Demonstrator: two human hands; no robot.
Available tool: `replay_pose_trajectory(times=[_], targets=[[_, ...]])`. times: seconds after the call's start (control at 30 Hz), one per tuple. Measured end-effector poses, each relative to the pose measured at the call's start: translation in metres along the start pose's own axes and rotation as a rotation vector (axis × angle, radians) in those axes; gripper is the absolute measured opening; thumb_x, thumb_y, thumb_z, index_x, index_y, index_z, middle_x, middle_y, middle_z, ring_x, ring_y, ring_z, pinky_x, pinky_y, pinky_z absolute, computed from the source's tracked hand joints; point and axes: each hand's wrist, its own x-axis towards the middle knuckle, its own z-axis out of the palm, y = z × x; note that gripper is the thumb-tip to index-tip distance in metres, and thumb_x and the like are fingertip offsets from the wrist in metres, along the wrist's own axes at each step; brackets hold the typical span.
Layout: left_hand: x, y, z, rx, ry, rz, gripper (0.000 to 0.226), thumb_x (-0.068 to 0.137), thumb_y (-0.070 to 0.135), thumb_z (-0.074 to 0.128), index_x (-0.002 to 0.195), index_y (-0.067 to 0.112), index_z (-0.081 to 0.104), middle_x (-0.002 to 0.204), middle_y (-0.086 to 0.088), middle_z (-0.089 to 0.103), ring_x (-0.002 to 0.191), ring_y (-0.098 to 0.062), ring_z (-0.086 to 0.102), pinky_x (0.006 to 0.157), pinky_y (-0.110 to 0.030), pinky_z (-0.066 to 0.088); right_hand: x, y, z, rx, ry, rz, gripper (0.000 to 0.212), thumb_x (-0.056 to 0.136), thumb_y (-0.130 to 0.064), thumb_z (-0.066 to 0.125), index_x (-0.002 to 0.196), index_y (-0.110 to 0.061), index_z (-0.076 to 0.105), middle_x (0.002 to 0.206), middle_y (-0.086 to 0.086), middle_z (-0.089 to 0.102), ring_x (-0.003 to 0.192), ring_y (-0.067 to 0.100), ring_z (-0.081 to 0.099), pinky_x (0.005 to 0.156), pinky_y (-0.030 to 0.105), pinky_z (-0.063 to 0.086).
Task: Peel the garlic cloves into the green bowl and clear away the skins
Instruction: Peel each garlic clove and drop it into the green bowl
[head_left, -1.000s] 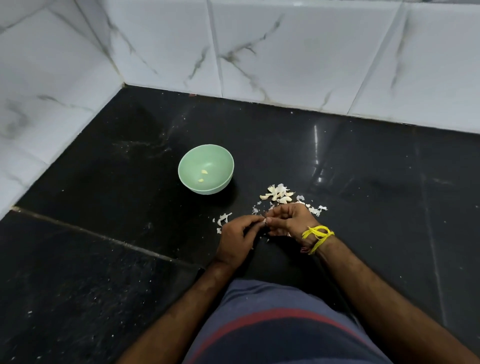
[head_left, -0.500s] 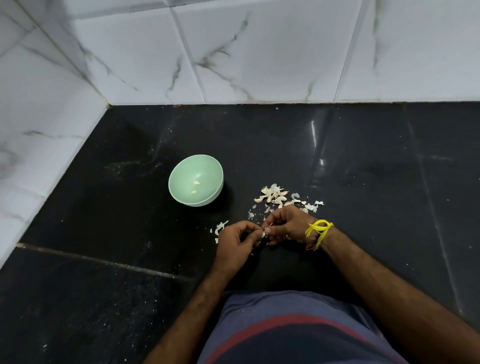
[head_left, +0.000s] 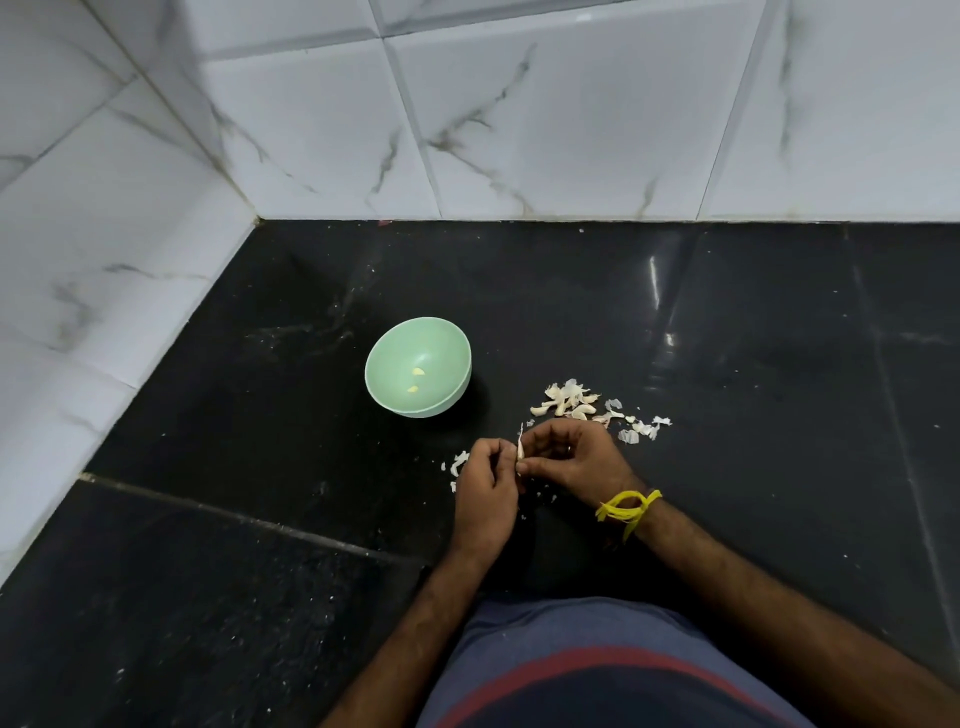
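Between both hands (head_left: 524, 462), the garlic clove (head_left: 520, 448) seemingly now shows more.

Mid-frame, left hand (head_left: 485, 491) and right hand (head_left: 569, 460) close together, pinching one garlic clove (head_left: 520, 448) between fingertips. Up-left of them, green bowl (head_left: 418, 367) on black counter (head_left: 260, 415), two peeled cloves (head_left: 416, 380) inside. Right of bowl, heap of cloves and skins (head_left: 582, 405). Yellow thread (head_left: 626, 510) round right wrist.

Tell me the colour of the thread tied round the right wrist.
Yellow. The thread shows best, and only, in the head view, just behind the right hand.
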Motion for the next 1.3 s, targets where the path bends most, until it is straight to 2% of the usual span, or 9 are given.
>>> replay_pose_trajectory(times=[0.17, 0.33, 0.53, 0.6, 0.7, 0.77, 0.9, 1.07, 1.3], targets=[[-0.002, 0.002, -0.005, 0.092, 0.035, 0.056, 0.011, 0.101, 0.017, 0.054, 0.092, 0.013, 0.060, 0.077, 0.002, 0.063, 0.069, -0.013, 0.057, 0.071, -0.039, 0.050, -0.004, -0.004, 0.004, -0.020, -0.031, 0.011, 0.017, 0.078, -0.003, 0.077, 0.095, -0.005, 0.073, 0.084, 0.008, 0.074, 0.077, 0.013, 0.070, 0.076, 0.029, 0.058], [-0.006, 0.002, -0.010, 0.251, 0.069, 0.131, 0.009, 0.101, 0.021, 0.052, 0.093, 0.018, 0.056, 0.090, 0.003, 0.067, 0.086, -0.019, 0.063, 0.077, -0.039, 0.051, -0.012, -0.009, 0.011, 0.032, -0.026, 0.075, 0.012, 0.088, -0.007, 0.068, 0.096, 0.001, 0.073, 0.081, 0.016, 0.074, 0.069, 0.016, 0.069, 0.066, 0.025, 0.057], [0.006, 0.012, -0.026, 0.239, 0.235, 0.155, 0.011, 0.101, 0.020, 0.053, 0.094, 0.013, 0.058, 0.088, 0.005, 0.063, 0.084, -0.022, 0.062, 0.076, -0.035, 0.047, -0.015, -0.007, 0.014, 0.075, -0.012, 0.175, 0.008, 0.091, 0.001, 0.061, 0.089, 0.001, 0.069, 0.074, 0.015, 0.071, 0.059, 0.015, 0.067, 0.059, 0.026, 0.058], [0.010, 0.010, -0.031, 0.191, 0.193, 0.160, 0.011, 0.100, 0.023, 0.058, 0.094, 0.015, 0.062, 0.086, 0.007, 0.067, 0.079, -0.017, 0.065, 0.075, -0.034, 0.052, -0.015, -0.005, 0.012, 0.108, -0.014, 0.195, 0.009, 0.091, 0.002, 0.061, 0.089, -0.001, 0.069, 0.074, 0.015, 0.071, 0.060, 0.017, 0.067, 0.059, 0.026, 0.058], [0.001, 0.012, -0.030, 0.155, 0.067, 0.250, 0.009, 0.094, 0.018, 0.067, 0.102, 0.015, 0.070, 0.091, 0.008, 0.070, 0.080, -0.003, 0.066, 0.072, -0.016, 0.050, -0.013, -0.007, 0.008, 0.090, -0.042, 0.196, 0.009, 0.091, -0.001, 0.062, 0.092, -0.001, 0.070, 0.078, 0.017, 0.072, 0.066, 0.019, 0.068, 0.064, 0.027, 0.059], [-0.003, 0.010, -0.027, 0.180, 0.049, 0.300, 0.010, 0.088, 0.014, 0.074, 0.098, 0.014, 0.073, 0.088, 0.009, 0.071, 0.079, -0.001, 0.065, 0.070, -0.010, 0.047, -0.011, -0.009, 0.007, 0.072, -0.061, 0.181, 0.011, 0.090, -0.004, 0.064, 0.097, 0.001, 0.071, 0.083, 0.021, 0.072, 0.070, 0.022, 0.069, 0.067, 0.029, 0.059], [-0.005, 0.006, -0.024, 0.133, 0.038, 0.236, 0.005, 0.085, 0.017, 0.078, 0.082, 0.016, 0.074, 0.075, 0.008, 0.072, 0.070, -0.007, 0.068, 0.068, -0.026, 0.056, -0.010, -0.009, 0.008, 0.171, 0.007, 0.188, 0.008, 0.086, 0.001, 0.067, 0.093, 0.001, 0.071, 0.076, 0.018, 0.072, 0.066, 0.019, 0.068, 0.061, 0.026, 0.058], [-0.005, 0.006, -0.025, 0.028, 0.003, 0.099, 0.002, 0.085, 0.015, 0.078, 0.085, 0.015, 0.076, 0.074, 0.004, 0.076, 0.070, -0.014, 0.073, 0.072, -0.040, 0.061, -0.012, -0.008, 0.007, 0.314, 0.059, 0.213, 0.009, 0.083, 0.002, 0.069, 0.092, 0.004, 0.070, 0.077, 0.019, 0.071, 0.063, 0.021, 0.067, 0.059, 0.026, 0.057], [-0.008, 0.013, -0.023, 0.035, 0.014, 0.097, 0.006, 0.084, 0.010, 0.075, 0.081, 0.014, 0.078, 0.069, 0.005, 0.075, 0.065, -0.011, 0.072, 0.065, -0.033, 0.061, -0.010, -0.007, 0.008, 0.257, 0.072, 0.202, 0.011, 0.086, 0.000, 0.067, 0.094, 0.008, 0.066, 0.081, 0.016, 0.072, 0.065, 0.021, 0.067, 0.061, 0.029, 0.058]])
